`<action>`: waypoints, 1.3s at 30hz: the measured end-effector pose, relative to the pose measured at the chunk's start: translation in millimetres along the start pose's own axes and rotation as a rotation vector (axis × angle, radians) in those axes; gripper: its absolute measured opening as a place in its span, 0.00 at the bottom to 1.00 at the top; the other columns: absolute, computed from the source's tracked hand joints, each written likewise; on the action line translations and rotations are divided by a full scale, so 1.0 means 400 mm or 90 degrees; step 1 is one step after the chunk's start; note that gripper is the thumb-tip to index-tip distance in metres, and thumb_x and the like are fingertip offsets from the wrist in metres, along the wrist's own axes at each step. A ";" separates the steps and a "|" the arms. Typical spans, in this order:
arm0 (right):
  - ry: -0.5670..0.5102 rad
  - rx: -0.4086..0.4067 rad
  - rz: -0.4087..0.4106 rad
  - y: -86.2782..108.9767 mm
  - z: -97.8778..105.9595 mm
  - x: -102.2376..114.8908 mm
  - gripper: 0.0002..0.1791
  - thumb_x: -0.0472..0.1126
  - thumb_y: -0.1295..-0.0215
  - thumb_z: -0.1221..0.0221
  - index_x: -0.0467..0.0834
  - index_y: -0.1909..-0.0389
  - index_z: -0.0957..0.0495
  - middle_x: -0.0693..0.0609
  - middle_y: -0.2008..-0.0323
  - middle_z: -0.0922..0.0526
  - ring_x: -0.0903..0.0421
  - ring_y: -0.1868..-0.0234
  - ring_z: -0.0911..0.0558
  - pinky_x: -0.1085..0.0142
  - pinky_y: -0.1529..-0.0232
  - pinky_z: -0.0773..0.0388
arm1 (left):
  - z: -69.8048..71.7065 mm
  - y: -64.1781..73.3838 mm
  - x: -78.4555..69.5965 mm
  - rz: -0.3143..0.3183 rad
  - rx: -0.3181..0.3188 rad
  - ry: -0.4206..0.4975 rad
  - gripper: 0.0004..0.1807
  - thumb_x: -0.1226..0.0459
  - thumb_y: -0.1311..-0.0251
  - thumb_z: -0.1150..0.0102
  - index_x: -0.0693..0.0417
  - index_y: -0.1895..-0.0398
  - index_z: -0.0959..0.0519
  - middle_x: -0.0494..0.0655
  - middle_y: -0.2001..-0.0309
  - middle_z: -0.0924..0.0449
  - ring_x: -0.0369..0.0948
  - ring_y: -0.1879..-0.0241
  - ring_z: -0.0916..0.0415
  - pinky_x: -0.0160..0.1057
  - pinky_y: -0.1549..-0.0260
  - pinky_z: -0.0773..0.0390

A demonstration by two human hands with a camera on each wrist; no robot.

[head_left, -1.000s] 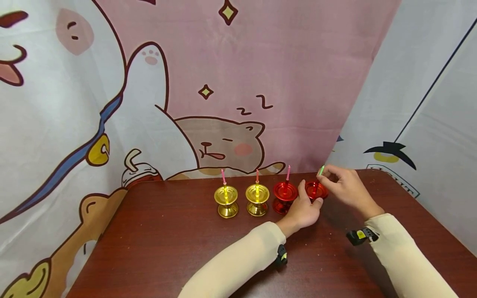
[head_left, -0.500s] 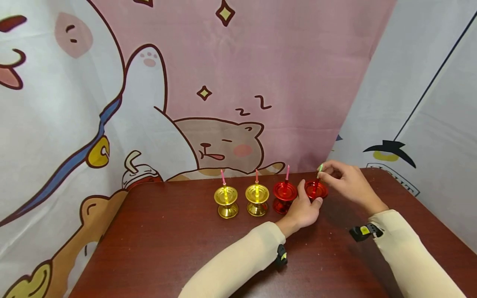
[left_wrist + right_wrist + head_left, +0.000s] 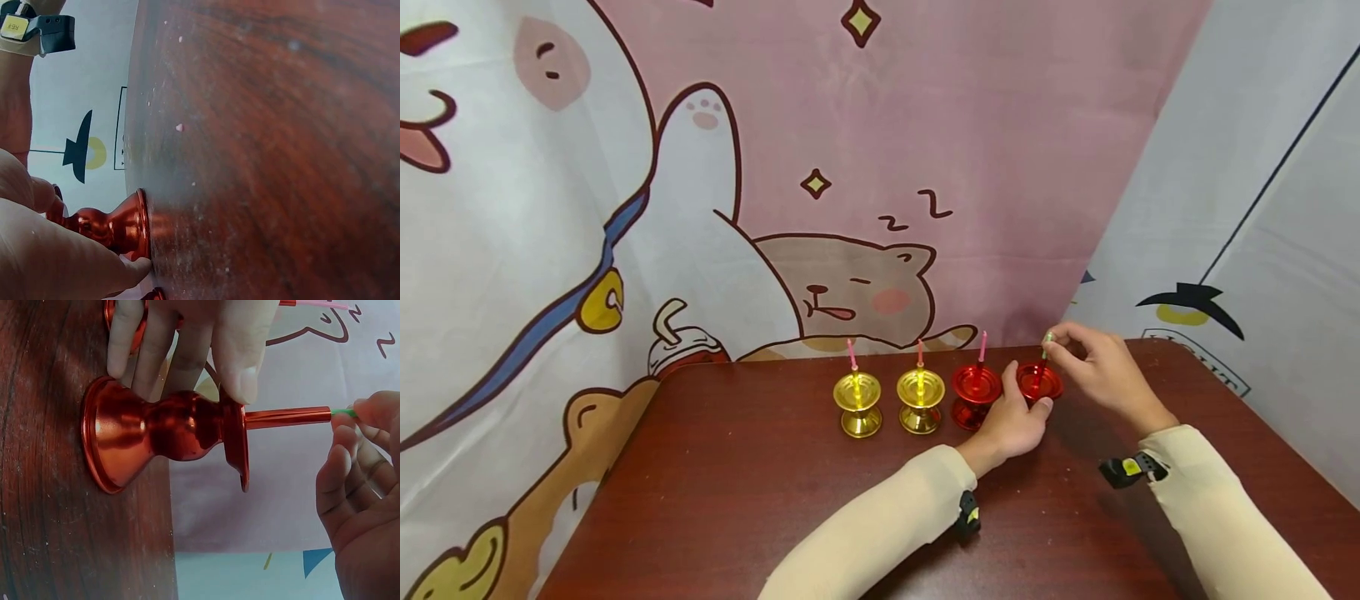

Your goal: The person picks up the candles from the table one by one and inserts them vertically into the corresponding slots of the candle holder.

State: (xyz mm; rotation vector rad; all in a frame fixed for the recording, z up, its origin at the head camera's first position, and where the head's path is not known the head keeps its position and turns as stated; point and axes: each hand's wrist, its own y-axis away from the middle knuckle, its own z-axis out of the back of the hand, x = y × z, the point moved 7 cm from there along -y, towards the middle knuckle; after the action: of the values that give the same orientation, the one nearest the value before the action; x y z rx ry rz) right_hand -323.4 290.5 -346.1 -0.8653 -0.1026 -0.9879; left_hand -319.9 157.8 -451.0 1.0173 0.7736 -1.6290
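The rightmost red candle holder (image 3: 1047,385) stands upright on the table. My left hand (image 3: 1011,423) steadies it from the left. In the right wrist view, the left thumb presses the holder's dish rim (image 3: 235,447) while the other fingers lie along the far side of its body. My right hand (image 3: 1097,373) pinches a thin green candle (image 3: 340,412) between thumb and forefinger. The candle's lower end sits in the open end of the holder's tube (image 3: 287,417). Low in the left wrist view, the holder's flared base (image 3: 131,225) shows beside the left fingers.
Left of this holder stands another red holder (image 3: 976,385) with a pink candle (image 3: 982,346). Farther left are two gold holders, one (image 3: 921,390) with a reddish candle, the other (image 3: 857,392) with a pink one. A printed curtain (image 3: 1000,167) hangs behind the table (image 3: 737,483).
My right hand shifts slightly around the green candle, which shows less above the fingers than a second ago. The left hand and the holders stay in place.
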 end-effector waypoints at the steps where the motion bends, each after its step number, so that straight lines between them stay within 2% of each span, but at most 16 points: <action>1: -0.001 -0.001 0.001 0.001 0.000 0.000 0.04 0.33 0.22 0.35 0.43 0.53 0.13 0.54 0.63 0.11 0.61 0.70 0.23 0.71 0.66 0.28 | 0.001 0.001 0.001 0.000 -0.002 0.001 0.44 0.52 0.21 0.38 0.48 0.12 0.49 0.59 0.27 0.23 0.52 0.32 0.20 0.55 0.28 0.27; 5: -0.003 -0.006 0.000 0.003 0.001 -0.004 0.04 0.32 0.23 0.34 0.44 0.54 0.13 0.54 0.64 0.12 0.61 0.71 0.24 0.71 0.67 0.28 | -0.001 0.000 0.007 -0.010 -0.012 -0.008 0.46 0.51 0.23 0.37 0.49 0.12 0.49 0.60 0.29 0.22 0.51 0.33 0.19 0.54 0.29 0.25; 10: 0.001 -0.004 -0.004 0.011 0.001 -0.014 0.05 0.31 0.27 0.31 0.44 0.56 0.13 0.54 0.66 0.12 0.61 0.73 0.24 0.72 0.70 0.28 | 0.010 0.027 -0.008 -0.002 0.004 -0.008 0.49 0.50 0.26 0.33 0.54 0.12 0.49 0.60 0.27 0.23 0.49 0.31 0.21 0.51 0.29 0.26; 11: 0.003 -0.001 -0.005 0.016 0.000 -0.017 0.05 0.31 0.27 0.30 0.43 0.56 0.14 0.54 0.67 0.13 0.61 0.73 0.24 0.72 0.71 0.27 | 0.019 0.045 -0.021 0.009 0.015 -0.001 0.50 0.50 0.26 0.33 0.54 0.12 0.48 0.59 0.26 0.25 0.48 0.29 0.23 0.51 0.27 0.28; 15: 0.006 0.018 -0.017 0.040 -0.008 -0.035 0.07 0.32 0.30 0.28 0.43 0.56 0.14 0.55 0.68 0.13 0.62 0.72 0.21 0.73 0.70 0.24 | 0.036 0.096 -0.043 0.008 0.068 0.002 0.51 0.47 0.27 0.33 0.53 0.11 0.49 0.52 0.21 0.31 0.44 0.25 0.29 0.50 0.25 0.30; 18: -0.002 0.030 -0.032 0.057 -0.015 -0.051 0.09 0.33 0.31 0.26 0.41 0.54 0.14 0.56 0.69 0.14 0.63 0.72 0.21 0.73 0.70 0.24 | 0.055 0.139 -0.055 -0.019 0.114 -0.015 0.50 0.46 0.25 0.35 0.50 0.10 0.50 0.48 0.20 0.32 0.41 0.24 0.30 0.49 0.26 0.29; 22: 0.000 0.051 -0.040 0.073 -0.029 -0.066 0.12 0.35 0.34 0.24 0.40 0.52 0.13 0.58 0.71 0.18 0.63 0.73 0.22 0.72 0.71 0.26 | 0.098 0.203 -0.070 -0.093 0.163 -0.062 0.49 0.44 0.23 0.38 0.47 0.09 0.51 0.45 0.18 0.35 0.39 0.22 0.34 0.47 0.26 0.30; 27: 0.005 0.084 -0.044 0.087 -0.048 -0.077 0.13 0.38 0.34 0.22 0.42 0.52 0.13 0.59 0.73 0.24 0.62 0.73 0.26 0.69 0.73 0.29 | 0.189 0.298 -0.085 -0.208 0.182 -0.181 0.48 0.41 0.21 0.43 0.40 0.08 0.54 0.42 0.15 0.41 0.40 0.20 0.37 0.47 0.26 0.31; 30: 0.012 0.100 -0.062 0.095 -0.053 -0.083 0.13 0.41 0.33 0.22 0.44 0.51 0.13 0.58 0.74 0.26 0.61 0.73 0.27 0.67 0.73 0.30 | 0.265 0.347 -0.091 -0.263 0.158 -0.205 0.47 0.42 0.20 0.44 0.39 0.08 0.55 0.40 0.15 0.43 0.41 0.19 0.38 0.50 0.25 0.32; 32: 0.018 0.109 -0.072 0.103 -0.049 -0.086 0.13 0.42 0.32 0.23 0.45 0.51 0.13 0.58 0.73 0.25 0.60 0.72 0.26 0.67 0.72 0.30 | 0.324 0.375 -0.091 -0.286 0.127 -0.192 0.46 0.44 0.20 0.42 0.39 0.08 0.52 0.39 0.15 0.43 0.41 0.19 0.39 0.52 0.23 0.34; 35: 0.019 0.123 -0.089 0.117 -0.033 -0.094 0.12 0.39 0.30 0.26 0.45 0.49 0.14 0.58 0.71 0.23 0.60 0.70 0.24 0.67 0.71 0.27 | 0.423 0.405 -0.085 -0.316 0.058 -0.175 0.40 0.53 0.22 0.37 0.44 0.12 0.41 0.40 0.19 0.35 0.40 0.21 0.35 0.53 0.24 0.33; 38: 0.029 0.130 -0.093 0.127 -0.007 -0.105 0.12 0.33 0.29 0.30 0.44 0.47 0.14 0.56 0.67 0.19 0.61 0.69 0.23 0.67 0.69 0.24 | 0.527 0.418 -0.065 -0.338 -0.019 -0.175 0.29 0.66 0.29 0.35 0.51 0.25 0.25 0.42 0.31 0.21 0.40 0.30 0.24 0.53 0.31 0.24; 39: 0.038 0.130 -0.097 0.129 0.003 -0.111 0.13 0.32 0.29 0.31 0.44 0.47 0.15 0.55 0.66 0.17 0.61 0.69 0.22 0.68 0.69 0.23 | 0.562 0.417 -0.054 -0.335 -0.043 -0.182 0.26 0.69 0.31 0.35 0.52 0.30 0.22 0.43 0.35 0.18 0.41 0.34 0.22 0.53 0.34 0.22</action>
State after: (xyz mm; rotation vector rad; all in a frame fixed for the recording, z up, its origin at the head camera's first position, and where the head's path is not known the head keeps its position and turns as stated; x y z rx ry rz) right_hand -308.9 335.3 -395.6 -0.6467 -0.2174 -1.1243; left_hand -211.8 -73.4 -334.1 0.5334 0.9404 -2.1207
